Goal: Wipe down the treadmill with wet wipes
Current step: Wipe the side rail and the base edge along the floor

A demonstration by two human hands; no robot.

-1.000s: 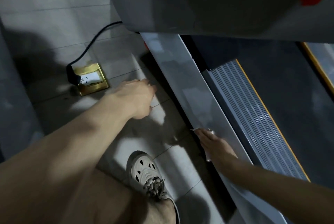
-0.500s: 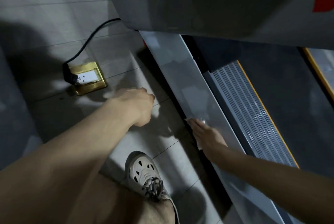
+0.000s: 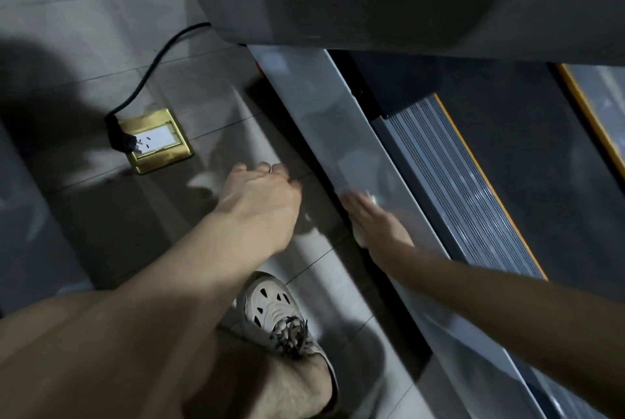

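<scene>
My right hand (image 3: 378, 226) presses crumpled white wet wipe (image 3: 372, 197) flat-fingered on glossy grey treadmill side rail (image 3: 321, 107), near its floor-side edge. Left hand (image 3: 260, 202) loosely curled, holding nothing, above grey tiled floor (image 3: 101, 30).

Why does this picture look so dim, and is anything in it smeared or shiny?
Head view: dim overall, with hard dark shadows falling across the floor tiles. Head view: the right hand and the wet wipe under it are softened by motion blur. Head view: the treadmill's glossy grey side rail shows pale reflections.
</scene>
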